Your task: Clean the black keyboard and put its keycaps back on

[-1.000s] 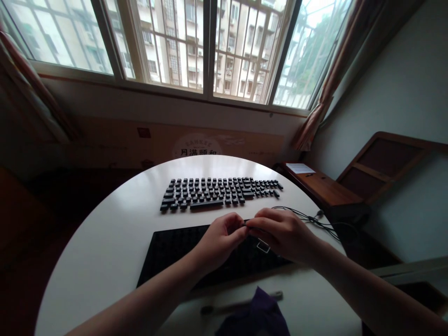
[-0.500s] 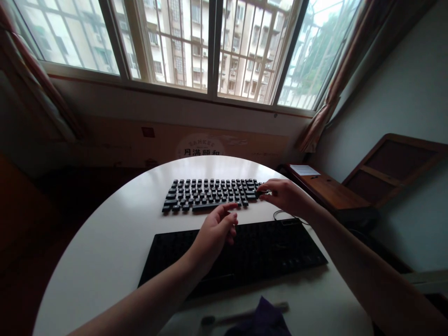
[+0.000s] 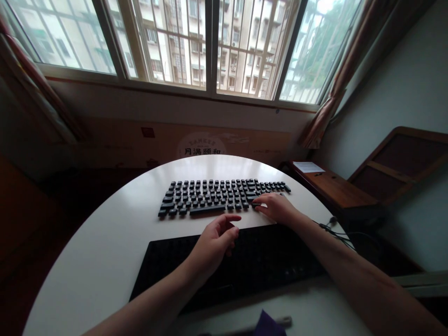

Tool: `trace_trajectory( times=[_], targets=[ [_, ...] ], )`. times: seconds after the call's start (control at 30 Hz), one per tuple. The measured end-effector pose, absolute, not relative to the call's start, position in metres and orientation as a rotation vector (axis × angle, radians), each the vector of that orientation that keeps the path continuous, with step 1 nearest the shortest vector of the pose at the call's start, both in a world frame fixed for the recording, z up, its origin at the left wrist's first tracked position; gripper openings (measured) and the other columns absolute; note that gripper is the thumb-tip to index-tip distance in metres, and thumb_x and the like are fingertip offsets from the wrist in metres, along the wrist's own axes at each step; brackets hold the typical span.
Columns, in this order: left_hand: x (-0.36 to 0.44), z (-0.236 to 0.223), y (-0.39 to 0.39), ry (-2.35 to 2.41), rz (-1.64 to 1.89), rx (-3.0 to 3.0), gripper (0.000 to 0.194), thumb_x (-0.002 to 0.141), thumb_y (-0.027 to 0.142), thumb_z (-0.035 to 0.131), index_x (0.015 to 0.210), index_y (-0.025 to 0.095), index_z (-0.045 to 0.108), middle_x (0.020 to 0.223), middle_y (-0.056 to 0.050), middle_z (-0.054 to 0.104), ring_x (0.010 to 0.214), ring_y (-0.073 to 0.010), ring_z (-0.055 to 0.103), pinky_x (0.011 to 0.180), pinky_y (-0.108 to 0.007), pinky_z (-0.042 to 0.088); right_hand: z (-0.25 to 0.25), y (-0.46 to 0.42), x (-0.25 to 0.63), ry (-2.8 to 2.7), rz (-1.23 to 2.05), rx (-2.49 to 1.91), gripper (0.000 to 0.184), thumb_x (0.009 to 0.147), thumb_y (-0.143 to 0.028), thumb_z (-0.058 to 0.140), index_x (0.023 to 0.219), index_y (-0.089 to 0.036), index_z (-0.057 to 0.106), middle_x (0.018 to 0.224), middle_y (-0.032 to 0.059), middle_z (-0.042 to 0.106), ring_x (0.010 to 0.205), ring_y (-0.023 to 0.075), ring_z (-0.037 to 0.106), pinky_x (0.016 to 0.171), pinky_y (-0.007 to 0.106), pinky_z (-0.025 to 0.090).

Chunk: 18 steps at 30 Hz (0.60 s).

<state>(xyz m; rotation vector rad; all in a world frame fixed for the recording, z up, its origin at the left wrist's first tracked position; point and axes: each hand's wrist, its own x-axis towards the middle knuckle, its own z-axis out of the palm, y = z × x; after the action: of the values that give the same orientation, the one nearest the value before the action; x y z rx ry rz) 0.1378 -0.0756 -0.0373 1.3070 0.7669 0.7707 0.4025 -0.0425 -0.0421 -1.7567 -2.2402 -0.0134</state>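
Rows of loose black keycaps [image 3: 210,193] lie on the white round table in a keyboard's layout. At their near right edge, my right hand [image 3: 276,207] pinches a small dark keycap [image 3: 257,204] between thumb and fingers, low by the tabletop. The hand partly hides the caps behind it. Nearer to me lies a black keyboard base [image 3: 252,261], its surface too dark to make out in detail. Over its upper middle hovers my left hand [image 3: 217,238], index finger stretched out and thumb apart, the other fingers loosely bent, with nothing visible in it.
A purple cloth [image 3: 268,324] and a handled tool [image 3: 285,321], partly covered, lie at the near edge. Black cables [image 3: 336,231] run off the table's right side. Beyond stands a wooden chair [image 3: 336,186] with a paper [image 3: 308,167] on it, below the window.
My right hand has moved down and slightly left, from the right-hand keycaps to the near row. My left hand has lowered slightly. The view has shifted a little.
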Motion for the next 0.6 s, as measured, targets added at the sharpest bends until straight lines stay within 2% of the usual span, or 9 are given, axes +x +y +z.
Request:
trace_trajectory(
  times=[0.13,0.33,0.6],
  targets=[
    [0.1391,-0.0413,-0.0734,0.761,0.786,1.328,0.049,0.073,0.043,0.068,0.112,0.014,0.063,0.077,0.002,0.053,0.059,-0.0094,0.048,0.045,-0.020,0.041,-0.0438,-0.0438,0.4012,-2.212,-0.033,-1.783,0.025,0.088,-0.027,0.069,0.111,-0.028,0.076,0.107,0.0027,0.078,0.098,0.0245,0.072,0.083,0.033,0.053],
    [0.1380,-0.0387,-0.0731,0.745,0.796,1.346,0.048,0.073,0.044,0.069,0.110,0.015,0.064,0.075,0.002,0.052,0.060,-0.0103,0.048,0.047,-0.020,0.042,-0.0435,-0.0451,0.4006,-2.159,-0.059,-1.795,0.016,0.086,-0.026,0.071,0.100,-0.028,0.077,0.099,0.0003,0.079,0.094,0.0234,0.073,0.079,0.031,0.051],
    [0.1376,-0.0332,-0.0752,0.740,0.780,1.353,0.046,0.073,0.045,0.069,0.107,0.015,0.063,0.074,0.002,0.052,0.063,-0.0114,0.049,0.049,-0.021,0.042,-0.0446,-0.0434,0.3983,-2.137,-0.071,-1.782,0.014,0.086,-0.026,0.070,0.098,-0.027,0.077,0.096,0.0006,0.079,0.089,0.0224,0.073,0.077,0.029,0.051]
  ],
)
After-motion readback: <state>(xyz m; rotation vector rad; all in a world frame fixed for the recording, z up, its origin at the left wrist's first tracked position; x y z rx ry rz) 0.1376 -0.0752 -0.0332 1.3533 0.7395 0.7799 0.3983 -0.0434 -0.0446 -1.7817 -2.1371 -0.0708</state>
